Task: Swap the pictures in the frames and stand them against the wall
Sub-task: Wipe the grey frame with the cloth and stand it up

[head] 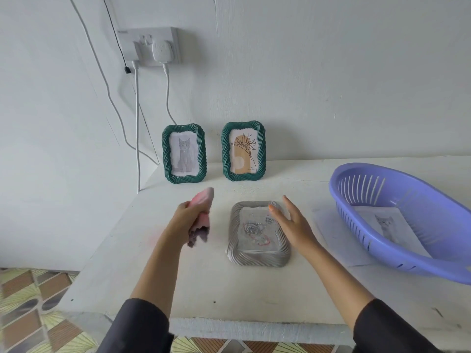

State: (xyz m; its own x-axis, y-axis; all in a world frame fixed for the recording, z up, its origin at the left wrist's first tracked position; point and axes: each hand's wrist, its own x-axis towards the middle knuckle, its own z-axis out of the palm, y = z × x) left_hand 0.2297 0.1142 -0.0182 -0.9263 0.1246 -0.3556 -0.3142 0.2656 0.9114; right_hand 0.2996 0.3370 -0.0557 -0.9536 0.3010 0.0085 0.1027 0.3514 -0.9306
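Hands (pixel 187 218) (pixel 295 226) either side of silver frame (pixel 257 259)

White wall (pixel 305 72) with socket (pixel 150 45), white table (pixel 229 289), patterned tile floor (pixel 25 314)

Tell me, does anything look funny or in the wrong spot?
Yes. The silver frame lies flat on the table, while the green cat frame and green flower frame stand upright at the wall. A loose cat picture sits in the purple basket, not in any frame.
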